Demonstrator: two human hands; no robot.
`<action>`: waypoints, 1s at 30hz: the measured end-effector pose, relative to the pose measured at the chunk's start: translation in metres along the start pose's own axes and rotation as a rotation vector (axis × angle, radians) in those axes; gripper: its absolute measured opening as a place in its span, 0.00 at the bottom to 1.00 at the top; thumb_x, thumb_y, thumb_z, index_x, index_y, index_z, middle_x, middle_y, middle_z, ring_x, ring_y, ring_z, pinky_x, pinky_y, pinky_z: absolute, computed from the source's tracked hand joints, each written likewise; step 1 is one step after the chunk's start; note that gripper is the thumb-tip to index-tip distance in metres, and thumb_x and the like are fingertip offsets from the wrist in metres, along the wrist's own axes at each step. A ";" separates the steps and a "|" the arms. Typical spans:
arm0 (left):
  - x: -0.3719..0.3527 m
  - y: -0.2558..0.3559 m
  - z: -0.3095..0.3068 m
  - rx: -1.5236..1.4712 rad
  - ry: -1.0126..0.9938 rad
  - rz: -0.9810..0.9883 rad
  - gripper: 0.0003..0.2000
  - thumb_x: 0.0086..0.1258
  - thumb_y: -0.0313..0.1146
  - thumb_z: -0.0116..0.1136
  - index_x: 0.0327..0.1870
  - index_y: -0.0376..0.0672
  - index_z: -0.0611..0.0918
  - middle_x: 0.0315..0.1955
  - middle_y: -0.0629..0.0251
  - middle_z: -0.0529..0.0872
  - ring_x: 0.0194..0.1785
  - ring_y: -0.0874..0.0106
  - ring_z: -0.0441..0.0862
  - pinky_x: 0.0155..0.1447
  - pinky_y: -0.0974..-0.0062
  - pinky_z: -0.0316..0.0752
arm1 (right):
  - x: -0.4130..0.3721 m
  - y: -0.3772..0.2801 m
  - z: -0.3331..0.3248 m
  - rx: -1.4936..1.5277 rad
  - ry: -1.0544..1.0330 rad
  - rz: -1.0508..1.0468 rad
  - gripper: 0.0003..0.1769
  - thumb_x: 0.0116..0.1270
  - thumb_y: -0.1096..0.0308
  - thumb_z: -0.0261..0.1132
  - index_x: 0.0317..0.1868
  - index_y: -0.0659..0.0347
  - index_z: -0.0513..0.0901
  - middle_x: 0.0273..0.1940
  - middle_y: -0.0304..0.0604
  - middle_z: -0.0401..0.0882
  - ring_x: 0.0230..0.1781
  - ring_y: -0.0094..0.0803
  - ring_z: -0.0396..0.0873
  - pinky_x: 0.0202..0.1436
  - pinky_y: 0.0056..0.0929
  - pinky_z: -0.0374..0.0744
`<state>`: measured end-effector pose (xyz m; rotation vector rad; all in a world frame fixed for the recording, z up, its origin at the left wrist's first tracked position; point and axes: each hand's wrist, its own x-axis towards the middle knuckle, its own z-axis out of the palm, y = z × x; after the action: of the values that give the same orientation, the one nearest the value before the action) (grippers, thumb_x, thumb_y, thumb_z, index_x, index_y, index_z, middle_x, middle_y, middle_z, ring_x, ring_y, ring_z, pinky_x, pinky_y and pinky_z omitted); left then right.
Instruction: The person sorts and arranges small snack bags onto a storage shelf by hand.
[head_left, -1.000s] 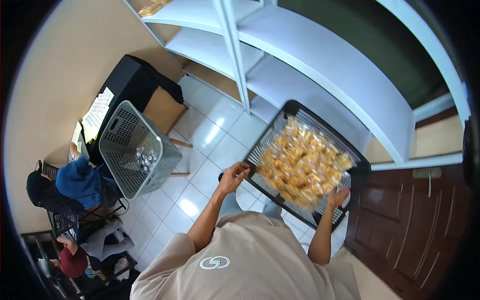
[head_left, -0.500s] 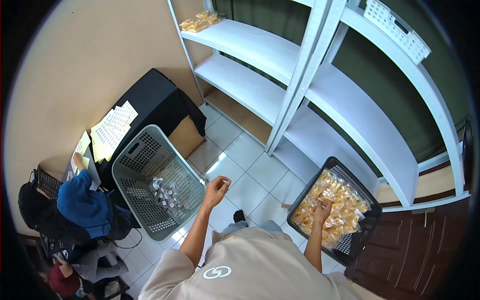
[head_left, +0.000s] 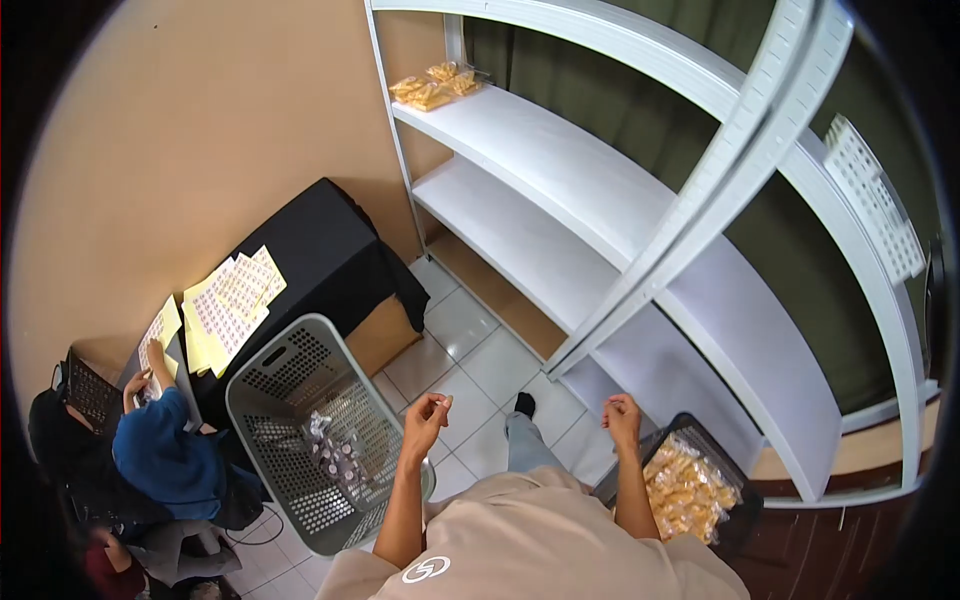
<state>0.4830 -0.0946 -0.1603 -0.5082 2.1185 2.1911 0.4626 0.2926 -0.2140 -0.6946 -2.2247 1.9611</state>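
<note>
My left hand (head_left: pixel 427 412) is raised beside the rim of the grey-green basket (head_left: pixel 248 395), fingers curled in a pinch; anything between the fingertips is too small to make out. My right hand (head_left: pixel 621 412) hangs in the air near the lower shelves, its fingers closed with no packet in them. Below and right of it, bags of yellow snacks (head_left: pixel 685 490) fill much of the black basket (head_left: pixel 742 525), partly hidden by my arm. Several small clear packets with dark contents (head_left: pixel 335 455) lie in the grey-green basket.
White shelves (head_left: pixel 540 150) rise ahead, with yellow snack bags (head_left: pixel 435 88) on one and a white basket (head_left: pixel 870 195) at the right. At left, label sheets (head_left: pixel 235 300) lie on a black-covered table (head_left: pixel 320 225); a person in blue (head_left: pixel 165 455) handles sheets beside it.
My right hand has left the yellow bags and risen toward the shelves. My left hand's fingers have curled in. The view has shifted closer to the shelves, and one foot is further forward.
</note>
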 end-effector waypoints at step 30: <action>0.665 0.377 -0.046 0.245 0.079 0.756 0.11 0.70 0.36 0.58 0.42 0.35 0.81 0.34 0.61 0.85 0.38 0.73 0.83 0.39 0.75 0.76 | 0.329 -0.368 0.403 -0.006 -0.633 -0.144 0.09 0.68 0.65 0.63 0.34 0.62 0.77 0.23 0.35 0.74 0.23 0.20 0.73 0.23 0.22 0.73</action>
<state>-0.2352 -0.2877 0.0237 0.2863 2.9136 2.1536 -0.0764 0.0278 -0.0020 0.1232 -2.4983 2.3270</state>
